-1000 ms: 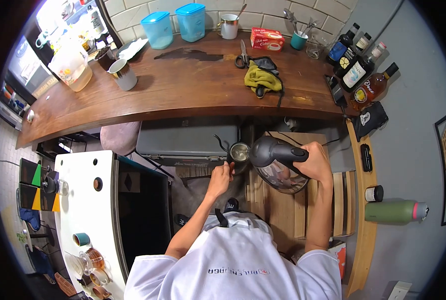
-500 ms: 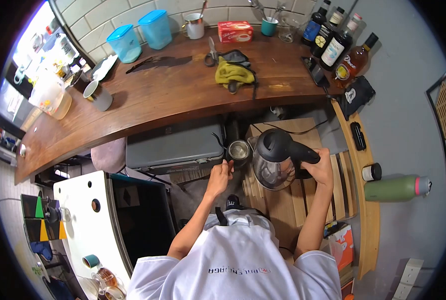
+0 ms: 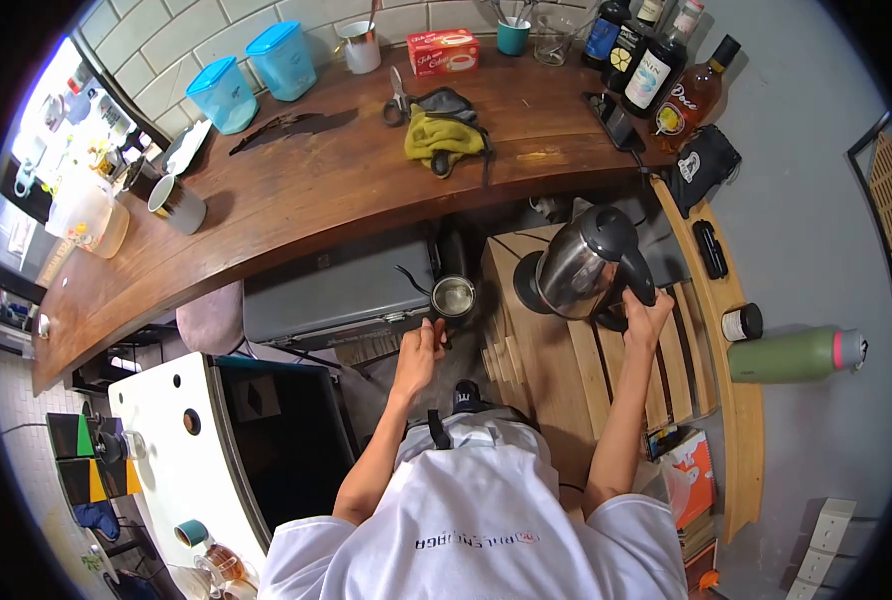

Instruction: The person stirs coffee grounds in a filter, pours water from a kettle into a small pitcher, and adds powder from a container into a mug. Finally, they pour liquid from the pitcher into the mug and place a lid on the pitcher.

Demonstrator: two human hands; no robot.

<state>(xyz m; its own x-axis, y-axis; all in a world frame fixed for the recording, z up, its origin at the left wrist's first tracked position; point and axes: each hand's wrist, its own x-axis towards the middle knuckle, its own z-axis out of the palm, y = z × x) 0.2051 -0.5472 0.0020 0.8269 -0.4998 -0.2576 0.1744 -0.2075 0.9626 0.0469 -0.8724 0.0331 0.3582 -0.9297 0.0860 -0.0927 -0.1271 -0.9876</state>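
While my right hand [image 3: 649, 318] is wrapped around the black handle of an electric kettle [image 3: 574, 268], my left hand [image 3: 422, 355] has its fingers curled in, holding a small gooseneck pot [image 3: 454, 296] at its near side. The kettle is just ahead and to the left of my right hand, its body dark, shiny metal streaked with reflections, its rounded black lid down. A black disc [image 3: 527, 284] shows beside its lower left edge; I cannot tell whether the kettle rests on it. The pot is just in front of my left hand, its round mouth uncovered, with a bright rim, a paler inside and a thin dark spout curving out to the left. What it contains is too small to make out. Pale wooden slats [image 3: 571, 365] lie beneath and left of my right hand, and a grey case [image 3: 331, 295] stands ahead and left of my left hand. Farther ahead of both runs a brown wooden surface [image 3: 316, 190].
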